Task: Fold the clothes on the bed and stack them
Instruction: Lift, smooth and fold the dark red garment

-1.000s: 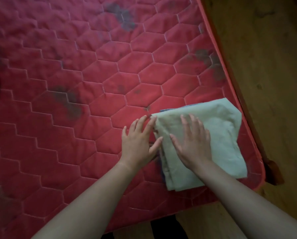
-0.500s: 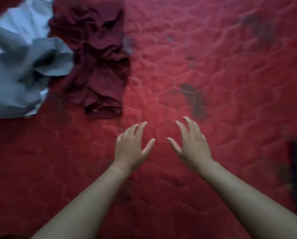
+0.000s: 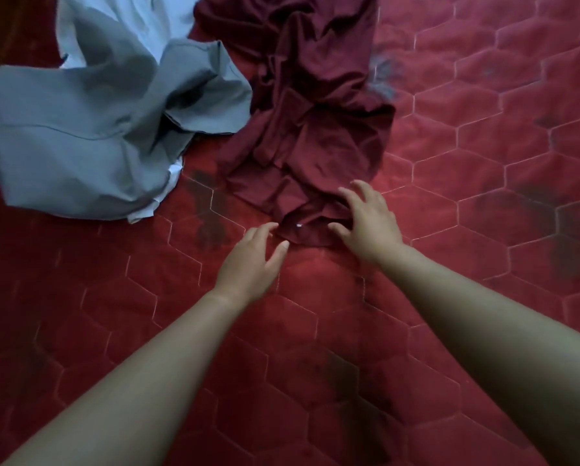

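A crumpled maroon garment [image 3: 315, 122] lies on the red quilted mattress [image 3: 483, 163], running from the top of the view down to its near end in the centre. My right hand [image 3: 369, 223] rests on that near end with fingers spread and slightly bent. Just left of the same end, my left hand [image 3: 251, 260] reaches with straight fingers, its fingertips at the cloth's edge. A rumpled light grey-blue garment [image 3: 90, 129] lies to the upper left, touching the maroon one.
The mattress shows dark stains [image 3: 208, 223] near the clothes and further right [image 3: 524, 200]. Bare mattress stretches below my forearms and to the right.
My view swung left from the folded pale green cloth at the bed's corner. Both hands left it and moved forward to the near end of the maroon garment.
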`<move>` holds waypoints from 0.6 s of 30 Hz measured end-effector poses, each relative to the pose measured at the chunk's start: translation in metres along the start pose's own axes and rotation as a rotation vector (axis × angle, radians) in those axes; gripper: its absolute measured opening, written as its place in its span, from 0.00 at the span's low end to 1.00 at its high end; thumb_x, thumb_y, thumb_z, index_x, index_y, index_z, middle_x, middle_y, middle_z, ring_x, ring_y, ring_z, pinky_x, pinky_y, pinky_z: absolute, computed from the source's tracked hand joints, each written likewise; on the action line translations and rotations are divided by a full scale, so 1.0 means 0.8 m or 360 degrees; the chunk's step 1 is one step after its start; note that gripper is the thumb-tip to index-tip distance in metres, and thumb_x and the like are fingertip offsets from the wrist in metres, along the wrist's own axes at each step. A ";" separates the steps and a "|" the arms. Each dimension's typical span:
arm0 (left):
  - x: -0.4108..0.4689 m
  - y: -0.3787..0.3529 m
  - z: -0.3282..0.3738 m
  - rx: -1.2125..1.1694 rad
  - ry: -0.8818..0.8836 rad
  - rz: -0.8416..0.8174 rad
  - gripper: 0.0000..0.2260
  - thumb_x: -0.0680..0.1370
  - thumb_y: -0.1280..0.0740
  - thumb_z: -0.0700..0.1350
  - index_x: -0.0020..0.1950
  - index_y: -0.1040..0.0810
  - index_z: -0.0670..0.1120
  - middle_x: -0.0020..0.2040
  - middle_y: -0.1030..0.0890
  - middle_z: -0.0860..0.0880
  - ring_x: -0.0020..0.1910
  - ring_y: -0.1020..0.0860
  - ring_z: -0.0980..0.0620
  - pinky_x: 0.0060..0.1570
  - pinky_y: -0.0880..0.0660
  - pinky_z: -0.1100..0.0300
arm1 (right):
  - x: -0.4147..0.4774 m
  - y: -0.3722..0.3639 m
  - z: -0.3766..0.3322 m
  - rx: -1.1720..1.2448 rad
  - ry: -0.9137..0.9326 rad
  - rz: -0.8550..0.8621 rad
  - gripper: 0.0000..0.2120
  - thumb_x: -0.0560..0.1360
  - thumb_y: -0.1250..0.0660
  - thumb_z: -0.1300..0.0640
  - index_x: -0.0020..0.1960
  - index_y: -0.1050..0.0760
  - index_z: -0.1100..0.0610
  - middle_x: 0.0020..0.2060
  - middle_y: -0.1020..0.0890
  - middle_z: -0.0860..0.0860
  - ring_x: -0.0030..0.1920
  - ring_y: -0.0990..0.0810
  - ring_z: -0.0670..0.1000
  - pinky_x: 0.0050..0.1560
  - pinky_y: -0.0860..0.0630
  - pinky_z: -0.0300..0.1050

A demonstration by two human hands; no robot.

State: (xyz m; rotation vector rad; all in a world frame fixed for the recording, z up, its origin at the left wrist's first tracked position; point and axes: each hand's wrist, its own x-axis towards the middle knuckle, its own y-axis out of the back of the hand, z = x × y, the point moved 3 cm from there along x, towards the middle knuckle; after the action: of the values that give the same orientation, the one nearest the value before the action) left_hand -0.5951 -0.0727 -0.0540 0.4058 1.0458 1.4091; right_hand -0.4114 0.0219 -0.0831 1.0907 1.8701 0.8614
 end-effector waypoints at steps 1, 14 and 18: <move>0.007 -0.003 -0.005 0.0015 -0.0018 0.0008 0.20 0.78 0.38 0.50 0.69 0.32 0.46 0.64 0.28 0.45 0.63 0.28 0.48 0.62 0.31 0.54 | 0.006 -0.008 0.008 0.0001 -0.0060 -0.0013 0.30 0.73 0.31 0.50 0.71 0.37 0.51 0.71 0.39 0.52 0.69 0.39 0.56 0.64 0.33 0.58; 0.049 -0.060 0.021 0.0100 -0.0131 -0.0237 0.22 0.76 0.34 0.47 0.69 0.31 0.49 0.67 0.31 0.47 0.65 0.31 0.45 0.66 0.35 0.54 | -0.086 0.015 0.136 0.0306 -0.0190 0.0272 0.07 0.70 0.30 0.65 0.48 0.21 0.59 0.42 0.25 0.50 0.41 0.26 0.50 0.45 0.28 0.43; 0.023 -0.105 0.052 0.0167 -0.0230 -0.0433 0.20 0.76 0.35 0.50 0.67 0.29 0.49 0.65 0.29 0.49 0.63 0.30 0.47 0.64 0.35 0.56 | -0.105 0.041 0.185 0.0239 -0.0342 0.0274 0.05 0.70 0.30 0.66 0.46 0.20 0.61 0.41 0.22 0.54 0.41 0.23 0.56 0.44 0.31 0.41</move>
State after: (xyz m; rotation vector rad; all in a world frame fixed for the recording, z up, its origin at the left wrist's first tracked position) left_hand -0.5157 -0.0574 -0.1037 0.4180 1.0177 1.0711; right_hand -0.2430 -0.0166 -0.0987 1.3963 1.7008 0.6756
